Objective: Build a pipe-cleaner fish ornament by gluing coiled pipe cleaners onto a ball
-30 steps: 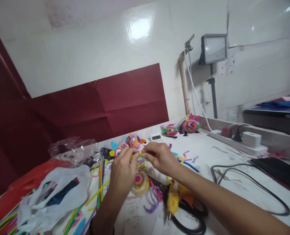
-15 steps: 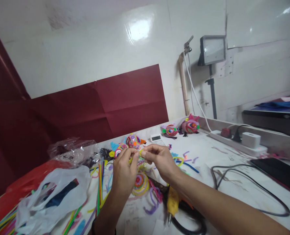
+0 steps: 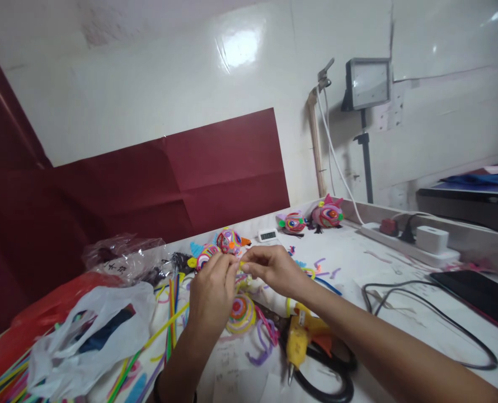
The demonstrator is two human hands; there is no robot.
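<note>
In the head view, the left hand (image 3: 210, 295) and the right hand (image 3: 274, 270) meet fingertip to fingertip above the counter (image 3: 383, 274), both pinched narrow on a thin yellow pipe cleaner (image 3: 239, 263) held between them; its tail seems to run down past the left wrist, though the view is too soft there to be sure. Below the hands lies a coiled pipe-cleaner disc (image 3: 240, 314), with a yellow glue gun (image 3: 297, 338) and black scissors (image 3: 328, 372) just beside it, and loose pipe cleaners (image 3: 171, 313) near a white plastic bag (image 3: 89, 336).

To work the stem well, I judge the pinches should stay close together and the bend be made in small turns, so the wire does not kink.

Against half a second ago, the hands sit slightly lower and the left fingers have closed in on the right; the glue gun shows more fully.
</note>
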